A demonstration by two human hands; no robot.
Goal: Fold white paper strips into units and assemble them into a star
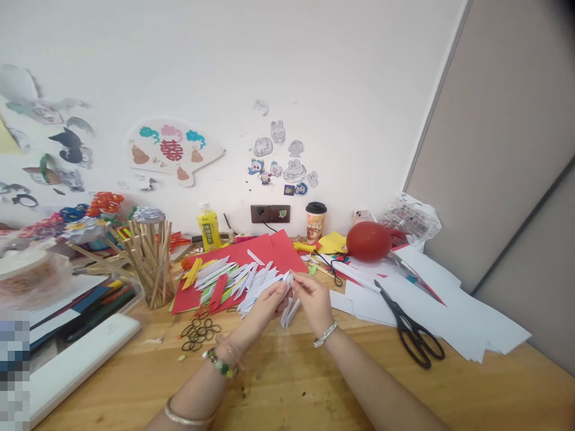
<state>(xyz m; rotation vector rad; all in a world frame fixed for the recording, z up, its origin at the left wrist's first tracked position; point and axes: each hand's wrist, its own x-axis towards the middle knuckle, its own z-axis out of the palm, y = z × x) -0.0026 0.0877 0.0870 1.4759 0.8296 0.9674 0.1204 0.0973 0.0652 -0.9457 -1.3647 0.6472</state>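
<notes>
Both hands meet over the middle of the table, fingertips pinched on a small piece of folded white paper point(287, 277). My left hand point(272, 301) grips it from the left, and my right hand point(313, 299) pinches its upper end. Fingers cover most of the piece. Just beyond my left hand lies a pile of folded paper strips point(251, 281), mostly white with some yellow, green and red, on red paper sheets point(287, 251). A few white strips point(291, 313) lie under my hands. Several dark rubber bands point(197, 333) are scattered left of my left wrist.
Black-handled scissors point(406, 326) lie on the right beside white paper sheets point(453, 311). A red balloon point(369, 241), a lidded cup point(316, 221) and a yellow bottle point(209, 227) stand along the wall. Wooden sticks point(150, 263) fill a container at left, near a long white case point(85, 365).
</notes>
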